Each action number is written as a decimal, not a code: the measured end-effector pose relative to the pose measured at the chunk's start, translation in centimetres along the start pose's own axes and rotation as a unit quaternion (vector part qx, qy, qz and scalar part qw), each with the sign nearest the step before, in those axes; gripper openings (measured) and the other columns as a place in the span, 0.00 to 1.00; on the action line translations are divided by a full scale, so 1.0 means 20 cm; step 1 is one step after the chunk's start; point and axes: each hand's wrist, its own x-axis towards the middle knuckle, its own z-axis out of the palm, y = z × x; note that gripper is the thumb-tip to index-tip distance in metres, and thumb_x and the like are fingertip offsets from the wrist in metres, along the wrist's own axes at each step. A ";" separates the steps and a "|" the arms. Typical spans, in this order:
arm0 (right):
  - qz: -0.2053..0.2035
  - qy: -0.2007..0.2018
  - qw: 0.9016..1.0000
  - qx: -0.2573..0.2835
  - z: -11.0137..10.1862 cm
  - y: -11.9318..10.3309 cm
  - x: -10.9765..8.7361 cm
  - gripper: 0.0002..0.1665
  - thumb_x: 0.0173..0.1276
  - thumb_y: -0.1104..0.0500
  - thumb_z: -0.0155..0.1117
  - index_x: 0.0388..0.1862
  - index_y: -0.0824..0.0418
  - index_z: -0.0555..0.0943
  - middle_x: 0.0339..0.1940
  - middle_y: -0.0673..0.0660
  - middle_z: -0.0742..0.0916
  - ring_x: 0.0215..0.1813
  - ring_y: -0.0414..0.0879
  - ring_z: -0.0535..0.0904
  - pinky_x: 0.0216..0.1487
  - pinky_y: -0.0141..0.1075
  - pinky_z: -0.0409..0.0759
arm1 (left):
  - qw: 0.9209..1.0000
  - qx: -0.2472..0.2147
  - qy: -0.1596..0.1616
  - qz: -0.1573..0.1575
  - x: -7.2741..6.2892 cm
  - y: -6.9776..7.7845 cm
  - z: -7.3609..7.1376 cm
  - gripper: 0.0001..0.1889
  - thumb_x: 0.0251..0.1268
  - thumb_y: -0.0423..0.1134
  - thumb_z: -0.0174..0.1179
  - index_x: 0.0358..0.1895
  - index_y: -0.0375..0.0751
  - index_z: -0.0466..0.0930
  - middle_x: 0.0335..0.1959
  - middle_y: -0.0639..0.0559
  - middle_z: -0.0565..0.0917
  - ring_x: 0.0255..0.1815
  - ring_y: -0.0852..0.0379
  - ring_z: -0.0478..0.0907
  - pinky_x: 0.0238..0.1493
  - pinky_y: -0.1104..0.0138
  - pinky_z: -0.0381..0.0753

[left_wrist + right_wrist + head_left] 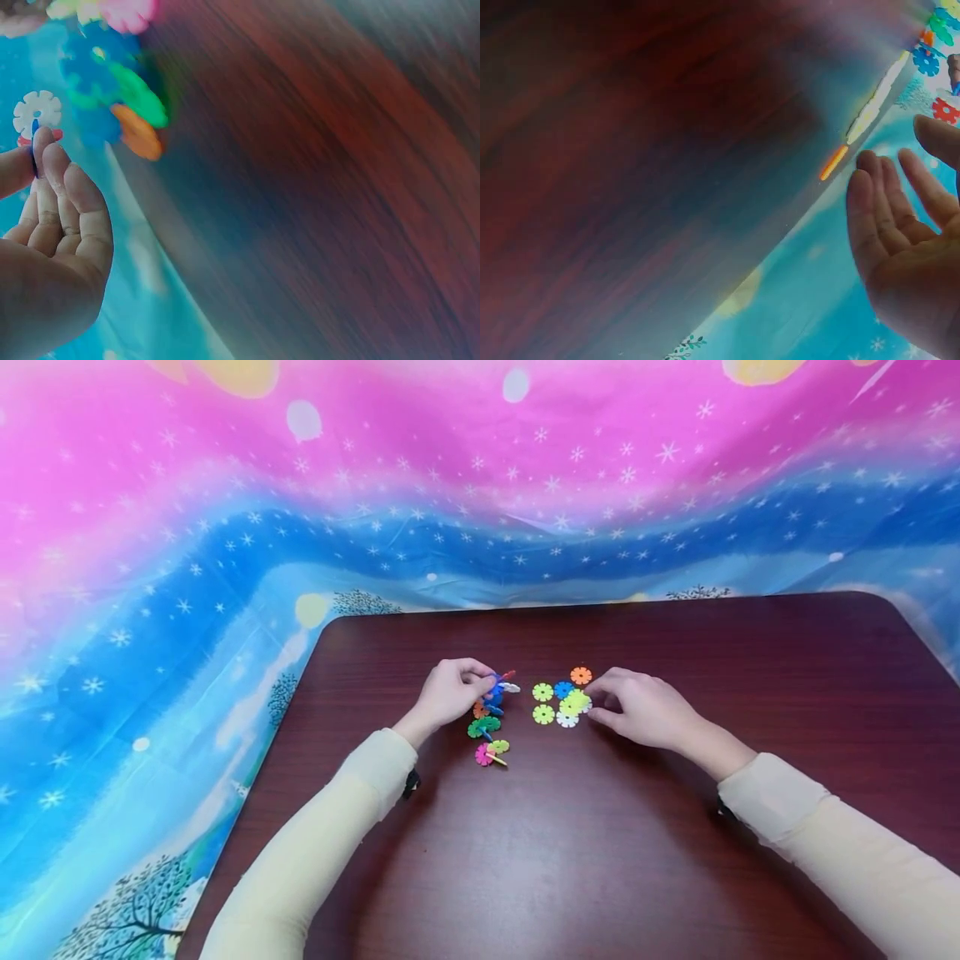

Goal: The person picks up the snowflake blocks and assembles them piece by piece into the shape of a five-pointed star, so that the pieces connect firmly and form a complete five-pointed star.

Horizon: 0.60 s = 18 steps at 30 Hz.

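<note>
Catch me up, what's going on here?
A person works at a dark red-brown table. The left hand has its grip on a blue notched plastic disc, apparently joined to a white notched disc and a red notched disc. The right hand, grip open and holding nothing, is beside a group of yellow, white, blue and orange notched discs; contact is unclear. A green-and-blue cluster and a pink-and-yellow cluster of discs sit nearer the person.

Pink disc (129,13) cut off by the left wrist view's top edge; blue discs (84,67) below it blurred
</note>
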 end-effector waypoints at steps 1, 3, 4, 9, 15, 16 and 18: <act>0.005 -0.005 1.000 -0.006 0.01 0.00 0.01 0.22 0.68 0.54 0.76 0.58 0.59 0.86 0.51 0.56 0.86 0.45 0.47 0.85 0.47 0.51 0.83 | 1.000 0.008 0.004 -0.009 0.01 -0.01 -0.01 0.11 0.73 0.43 0.67 0.50 0.41 0.88 0.32 0.53 0.89 0.35 0.48 0.87 0.38 0.63 0.83; 0.014 -0.015 1.000 -0.017 0.02 0.00 0.03 0.22 0.68 0.53 0.75 0.59 0.59 0.86 0.52 0.57 0.86 0.44 0.48 0.84 0.46 0.52 0.83 | 0.999 0.021 0.009 -0.023 0.03 -0.04 -0.02 0.11 0.73 0.43 0.67 0.50 0.42 0.87 0.32 0.52 0.89 0.35 0.49 0.87 0.39 0.63 0.82; 0.020 -0.019 0.999 -0.022 0.03 0.01 0.04 0.23 0.68 0.52 0.75 0.59 0.60 0.86 0.52 0.57 0.86 0.45 0.49 0.84 0.46 0.52 0.83 | 0.999 0.027 0.007 -0.029 0.04 -0.05 -0.02 0.11 0.74 0.44 0.66 0.50 0.41 0.87 0.32 0.52 0.89 0.35 0.49 0.86 0.39 0.63 0.82; 0.039 -0.027 0.998 -0.041 0.06 0.01 0.08 0.24 0.69 0.48 0.74 0.58 0.59 0.87 0.50 0.58 0.87 0.46 0.51 0.83 0.45 0.53 0.83 | 0.996 0.069 -0.002 -0.051 0.06 -0.09 -0.03 0.10 0.74 0.44 0.65 0.48 0.41 0.87 0.32 0.51 0.88 0.34 0.51 0.84 0.39 0.61 0.81; 0.041 -0.027 0.998 -0.049 0.07 0.00 0.10 0.22 0.67 0.47 0.75 0.55 0.57 0.89 0.49 0.57 0.86 0.43 0.50 0.82 0.40 0.51 0.82 | 0.990 0.134 0.004 -0.048 0.06 -0.13 -0.02 0.12 0.72 0.47 0.67 0.48 0.44 0.89 0.36 0.53 0.87 0.37 0.55 0.82 0.47 0.59 0.81; 0.042 -0.026 0.998 -0.049 0.07 0.00 0.10 0.23 0.66 0.47 0.76 0.55 0.57 0.89 0.49 0.57 0.86 0.42 0.50 0.82 0.39 0.50 0.82 | 0.989 0.140 0.007 -0.046 0.06 -0.14 -0.02 0.12 0.72 0.47 0.67 0.47 0.44 0.89 0.37 0.53 0.87 0.38 0.55 0.82 0.48 0.58 0.81; 0.043 -0.025 0.998 -0.045 0.07 0.00 0.10 0.23 0.66 0.46 0.76 0.55 0.56 0.89 0.48 0.56 0.86 0.41 0.49 0.81 0.39 0.49 0.81 | 0.988 0.146 0.013 -0.045 0.06 -0.13 -0.02 0.12 0.72 0.48 0.67 0.47 0.45 0.89 0.38 0.53 0.88 0.40 0.54 0.82 0.50 0.57 0.80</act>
